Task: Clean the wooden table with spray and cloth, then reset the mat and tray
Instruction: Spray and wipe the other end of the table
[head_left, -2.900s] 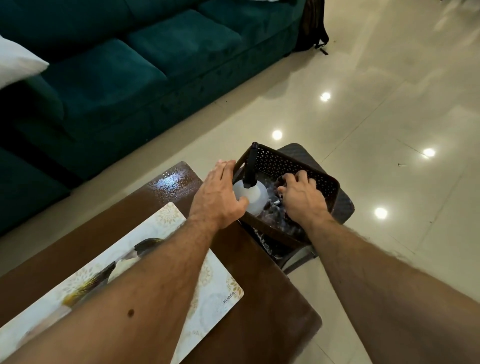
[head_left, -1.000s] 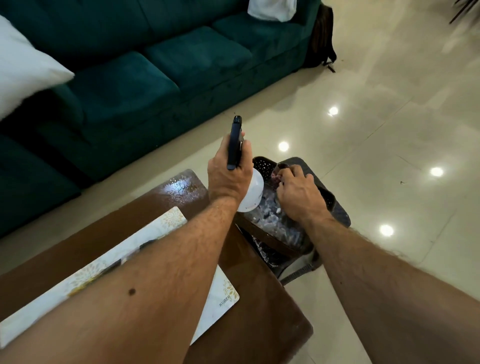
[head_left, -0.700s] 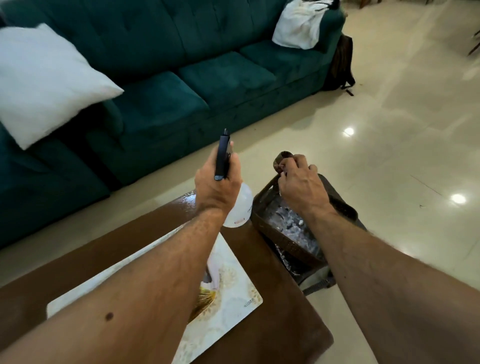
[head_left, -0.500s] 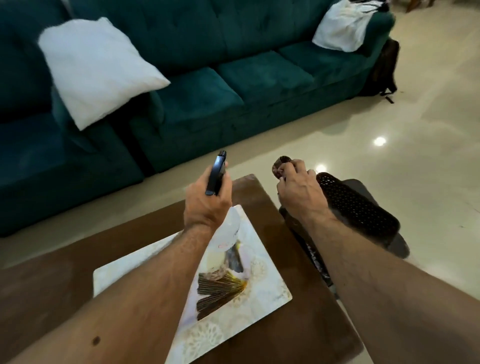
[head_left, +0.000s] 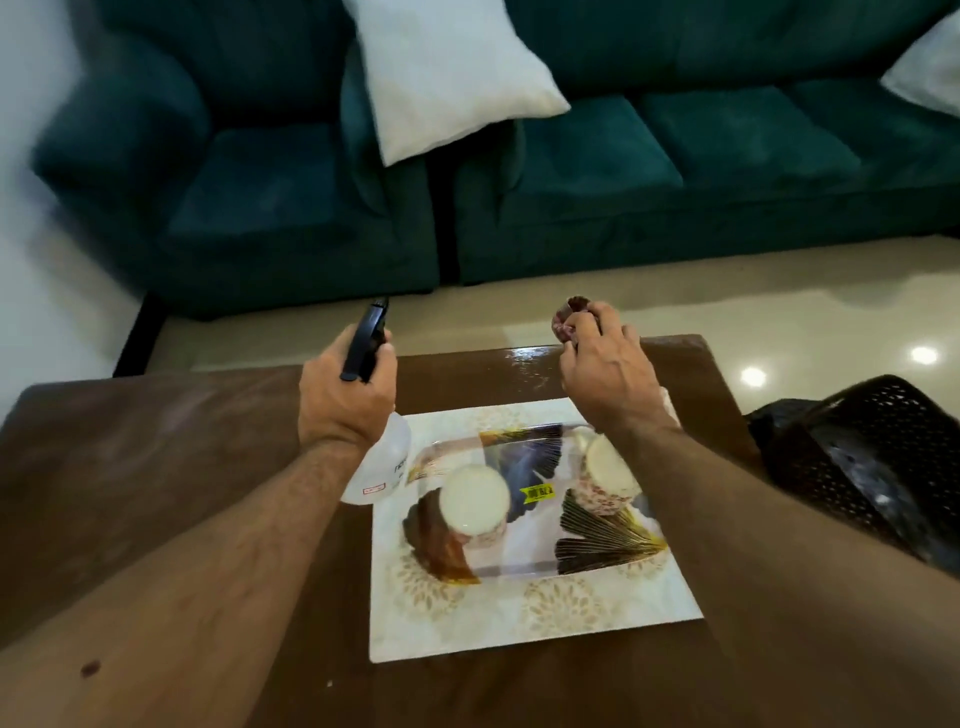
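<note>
My left hand (head_left: 345, 397) grips a white spray bottle (head_left: 382, 467) with a black trigger head, held above the brown wooden table (head_left: 156, 467). A small bunched dark-red patterned cloth (head_left: 569, 317) is gripped in my right hand (head_left: 605, 374) over the table's far side. Below my hands a white floral mat (head_left: 519, 618) lies on the table. A clear tray (head_left: 519, 467) sits on the mat with two upturned patterned cups (head_left: 475, 506) on it.
A dark perforated basket (head_left: 878, 457) stands just off the table's right edge. A teal sofa (head_left: 675, 171) with white cushions (head_left: 447, 73) runs along the far side. Glossy cream floor lies between sofa and table.
My left hand lifted the spray bottle out of the basket and my right hand took the cloth from it. Both hands swung left over the table, and the view turned to the mat and tray.
</note>
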